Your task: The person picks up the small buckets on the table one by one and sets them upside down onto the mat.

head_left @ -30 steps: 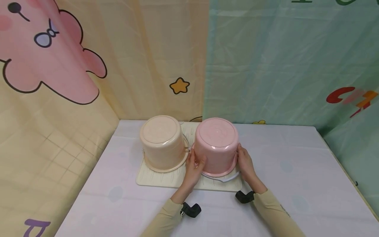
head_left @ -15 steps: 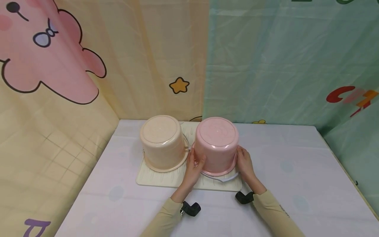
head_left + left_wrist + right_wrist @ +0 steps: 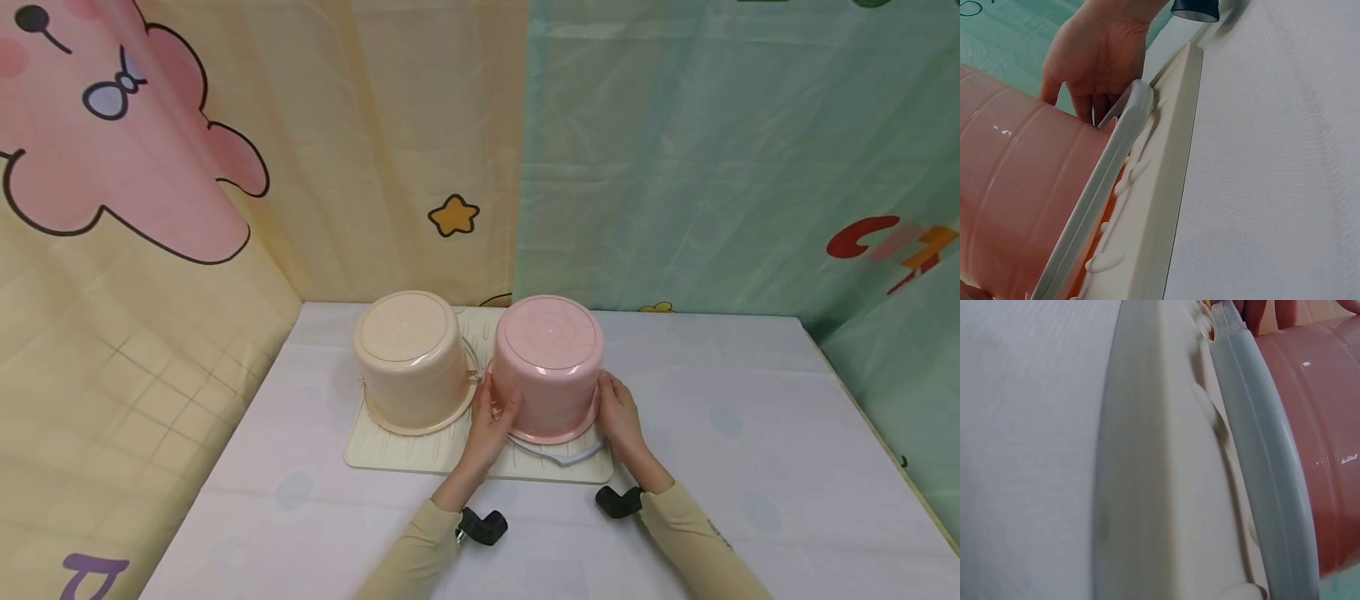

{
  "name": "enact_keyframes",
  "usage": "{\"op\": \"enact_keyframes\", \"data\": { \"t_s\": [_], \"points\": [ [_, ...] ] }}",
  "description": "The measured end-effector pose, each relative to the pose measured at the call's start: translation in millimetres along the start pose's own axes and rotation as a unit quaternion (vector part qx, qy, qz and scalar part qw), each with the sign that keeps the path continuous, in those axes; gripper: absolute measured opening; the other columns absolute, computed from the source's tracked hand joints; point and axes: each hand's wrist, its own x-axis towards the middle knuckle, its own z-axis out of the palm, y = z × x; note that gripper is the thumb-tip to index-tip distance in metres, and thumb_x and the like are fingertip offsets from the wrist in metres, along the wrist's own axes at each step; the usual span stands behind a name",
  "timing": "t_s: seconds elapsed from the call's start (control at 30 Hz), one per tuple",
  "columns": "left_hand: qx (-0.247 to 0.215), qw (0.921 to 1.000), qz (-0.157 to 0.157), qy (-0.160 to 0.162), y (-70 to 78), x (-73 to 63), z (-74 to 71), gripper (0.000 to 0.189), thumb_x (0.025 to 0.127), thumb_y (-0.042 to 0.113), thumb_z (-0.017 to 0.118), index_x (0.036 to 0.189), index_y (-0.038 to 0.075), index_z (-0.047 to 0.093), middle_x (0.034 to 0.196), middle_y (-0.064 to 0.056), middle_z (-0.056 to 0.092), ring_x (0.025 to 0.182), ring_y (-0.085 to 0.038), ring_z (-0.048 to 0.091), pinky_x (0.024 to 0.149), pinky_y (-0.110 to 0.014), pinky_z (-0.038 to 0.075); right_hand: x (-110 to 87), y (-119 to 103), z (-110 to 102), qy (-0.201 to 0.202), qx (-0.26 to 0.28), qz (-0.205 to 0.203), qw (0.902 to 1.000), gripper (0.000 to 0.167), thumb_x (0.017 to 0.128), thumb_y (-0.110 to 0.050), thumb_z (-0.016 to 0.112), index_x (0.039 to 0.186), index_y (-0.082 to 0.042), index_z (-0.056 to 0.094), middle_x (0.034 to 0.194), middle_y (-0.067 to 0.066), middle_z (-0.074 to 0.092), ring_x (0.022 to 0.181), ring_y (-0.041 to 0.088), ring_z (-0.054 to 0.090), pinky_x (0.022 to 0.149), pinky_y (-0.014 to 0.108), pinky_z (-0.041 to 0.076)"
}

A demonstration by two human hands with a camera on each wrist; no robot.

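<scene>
An upside-down pink bucket [image 3: 550,371] stands on a cream ridged mat [image 3: 420,454], its base facing up. My left hand [image 3: 489,425] grips its left side low near the rim, thumb on the front wall. Low on the right side, my right hand [image 3: 621,417] holds the same bucket, its fingertips partly hidden by the wall. In front of the rim, the pale grey handle [image 3: 1266,462] lies low over the mat. To the left, close to my left hand, a cream bucket [image 3: 412,367] also stands upside down on the mat.
A white cloth covers the table [image 3: 750,467]. Patterned curtains [image 3: 712,167] hang behind it and along both sides. A black wrist mount [image 3: 483,527] sits on the left wrist, and another mount [image 3: 619,502] on the right.
Both hands keep their hold and the buckets stay in place. The pink bucket's handle has dropped very slightly toward the mat's near edge.
</scene>
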Motion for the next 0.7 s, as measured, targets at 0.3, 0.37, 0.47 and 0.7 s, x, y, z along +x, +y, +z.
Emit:
{"op": "enact_keyframes", "data": {
  "t_s": [0.3,0.37,0.47,0.7],
  "points": [
    [-0.008,0.9998,-0.008,-0.015,15.1,-4.4,-2.1,0.069,0.098,0.019,0.053,0.147,-0.009,0.013,0.149,-0.034,0.006,0.135,-0.046,0.016,0.107,-0.052,0.024,-0.7,0.8,-0.7,-0.002,0.002,0.010,0.9999,0.063,0.104,-0.039,0.028,0.144,0.009,0.027,0.148,0.026,0.027,0.138,0.035,0.020,0.111,0.046,0.017],
    [-0.007,0.9999,-0.006,-0.014,4.8,0.3,-1.1,0.071,0.098,0.023,0.053,0.148,-0.007,0.012,0.150,-0.032,0.006,0.135,-0.045,0.016,0.107,-0.052,0.024,-0.3,1.1,-0.9,-0.003,0.002,0.009,1.0000,0.063,0.104,-0.039,0.028,0.144,0.009,0.027,0.148,0.026,0.027,0.138,0.035,0.020,0.111,0.046,0.017],
    [-0.003,0.9999,-0.008,-0.012,-10.8,7.2,0.4,0.074,0.098,0.031,0.054,0.150,-0.002,0.012,0.151,-0.028,0.006,0.136,-0.042,0.016,0.107,-0.051,0.024,-0.3,0.8,-1.4,-0.005,0.004,0.008,0.9999,0.063,0.104,-0.039,0.028,0.144,0.009,0.026,0.148,0.026,0.027,0.138,0.035,0.020,0.111,0.046,0.017],
    [-0.005,0.9997,-0.021,-0.008,-17.2,8.2,0.3,0.080,0.095,0.041,0.055,0.151,0.003,0.013,0.154,-0.023,0.004,0.137,-0.039,0.015,0.108,-0.049,0.022,-1.9,-0.6,-3.1,-0.010,0.011,0.018,0.9997,0.065,0.103,-0.041,0.030,0.145,0.008,0.024,0.149,0.026,0.025,0.138,0.036,0.020,0.111,0.047,0.018]
  ]
}}
